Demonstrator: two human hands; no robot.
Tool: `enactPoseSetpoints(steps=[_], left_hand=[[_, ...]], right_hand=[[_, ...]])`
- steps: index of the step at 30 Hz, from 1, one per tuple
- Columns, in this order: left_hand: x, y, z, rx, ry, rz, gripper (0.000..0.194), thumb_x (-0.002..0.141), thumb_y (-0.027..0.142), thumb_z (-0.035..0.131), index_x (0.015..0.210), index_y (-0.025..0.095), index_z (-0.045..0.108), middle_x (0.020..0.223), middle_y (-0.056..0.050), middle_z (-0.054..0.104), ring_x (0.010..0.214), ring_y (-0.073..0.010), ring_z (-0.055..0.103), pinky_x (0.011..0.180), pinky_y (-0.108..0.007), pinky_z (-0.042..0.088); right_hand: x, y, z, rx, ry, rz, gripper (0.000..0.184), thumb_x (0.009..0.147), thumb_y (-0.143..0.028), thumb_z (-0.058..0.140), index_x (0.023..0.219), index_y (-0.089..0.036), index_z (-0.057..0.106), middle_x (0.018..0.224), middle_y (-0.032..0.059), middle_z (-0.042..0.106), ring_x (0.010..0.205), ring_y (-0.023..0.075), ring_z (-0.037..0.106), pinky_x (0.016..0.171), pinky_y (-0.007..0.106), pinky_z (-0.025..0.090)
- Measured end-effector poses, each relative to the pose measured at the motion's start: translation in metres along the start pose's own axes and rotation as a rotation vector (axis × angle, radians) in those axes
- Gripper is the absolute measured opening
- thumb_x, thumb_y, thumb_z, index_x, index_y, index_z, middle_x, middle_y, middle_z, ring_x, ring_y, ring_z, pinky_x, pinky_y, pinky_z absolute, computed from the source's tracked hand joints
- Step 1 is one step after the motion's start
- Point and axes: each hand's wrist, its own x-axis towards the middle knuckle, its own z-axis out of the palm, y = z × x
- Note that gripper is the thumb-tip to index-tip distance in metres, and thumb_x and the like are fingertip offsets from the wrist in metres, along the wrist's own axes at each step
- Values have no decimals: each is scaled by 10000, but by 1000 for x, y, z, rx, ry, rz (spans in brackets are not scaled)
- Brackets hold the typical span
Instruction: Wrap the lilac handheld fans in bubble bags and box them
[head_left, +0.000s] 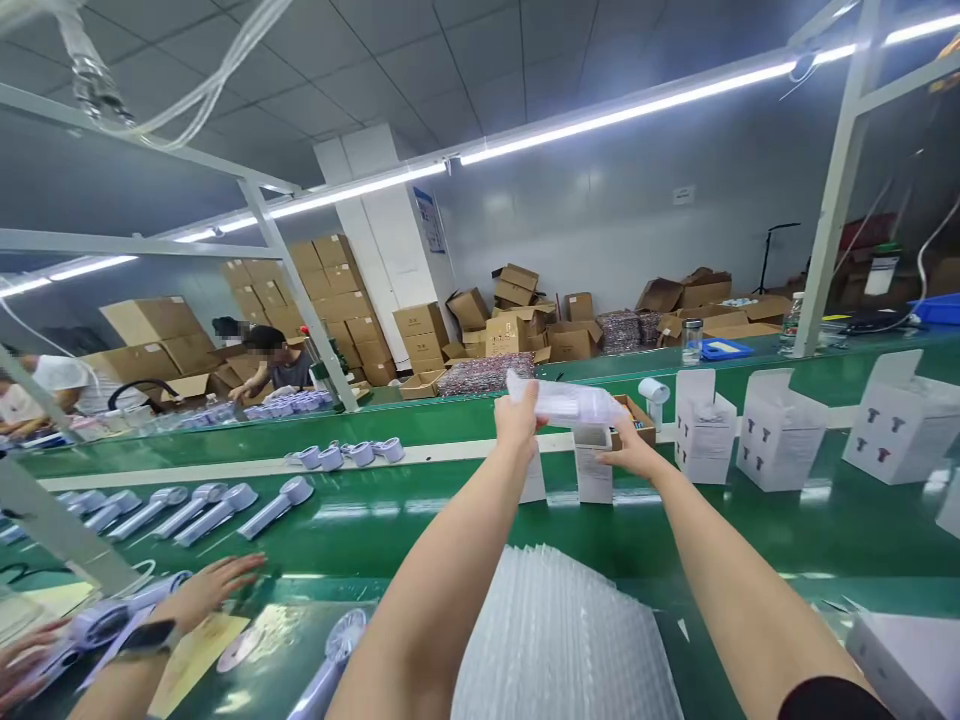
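Above the conveyor, my left hand (517, 420) is closed around one end of a translucent plastic pouch (566, 402), with a pale lavender item inside. My right hand (636, 448) is at the pouch's other end, thumb against it. Its fingers reach under, near a small upright white box (595, 482); whether they also touch the box is hard to see. Behind my right hand is a brown carton (643, 425), and a pale fan-like device (654, 392) stands by it. A stack of bubble-wrap pouches (562, 640) lies below my forearms.
White printed boxes (705, 430) with raised flaps stand on the green belt (450, 525) to the right. Lavender handheld devices (217, 512) lie in a row at left. A co-worker's hand (214, 590) reaches in at lower left. One fan-like device (330, 665) lies nearer me.
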Motion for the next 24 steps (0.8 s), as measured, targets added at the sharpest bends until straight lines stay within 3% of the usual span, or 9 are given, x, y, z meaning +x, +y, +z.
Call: enactPoseSetpoints(steps=[2,4,9,13,18,21,24], left_hand=[[10,-17,16,133,-8,61,281,750,359,672,876,161,517,931,-66,602,624,-116,583,518,-249,489],[18,-30,27,301,-1,145,285,748,325,676,902,172,491,963,-75,602,713,-147,608,580,-262,501],[25,-39,57,936,19,567,278,827,358,576,995,157,481,985,-122,595,966,-239,578,809,-330,453],[21,-42,90,1278,-125,849,284,892,373,459,1043,135,497,1013,-150,555,977,-248,559,815,-322,428],[18,-56,103,1408,-247,869,291,915,305,391,1114,122,499,1003,-179,533,960,-271,544,738,-331,435],[14,-68,96,1464,-310,836,284,905,246,381,1129,134,514,1010,-170,546,958,-262,535,738,-338,436],[11,-80,82,1485,-308,730,333,912,360,364,1080,163,575,1018,-153,570,994,-271,511,792,-382,432]], right_hand=[[11,12,-4,21,-68,-21,780,593,-292,738,1275,-249,362,1383,139,388,1276,323,381,991,484,386],[18,21,-9,34,-102,-41,719,617,-296,733,1224,-242,351,1264,123,499,1165,299,500,930,470,439],[21,33,-14,31,-94,-60,656,580,-280,777,1068,-240,340,1097,69,554,1048,275,563,906,488,442],[15,34,-18,70,-62,-50,667,582,-272,780,1022,-256,278,973,29,566,955,240,599,864,473,477],[7,23,-20,143,-99,-55,628,590,-278,777,991,-260,295,982,30,584,961,222,610,835,425,512],[5,15,-17,162,-113,-63,641,554,-260,794,1011,-253,344,1108,63,557,1052,238,575,843,412,512],[3,14,-17,165,-122,-49,642,563,-247,787,1028,-248,346,1167,91,545,1062,245,578,843,417,511]])
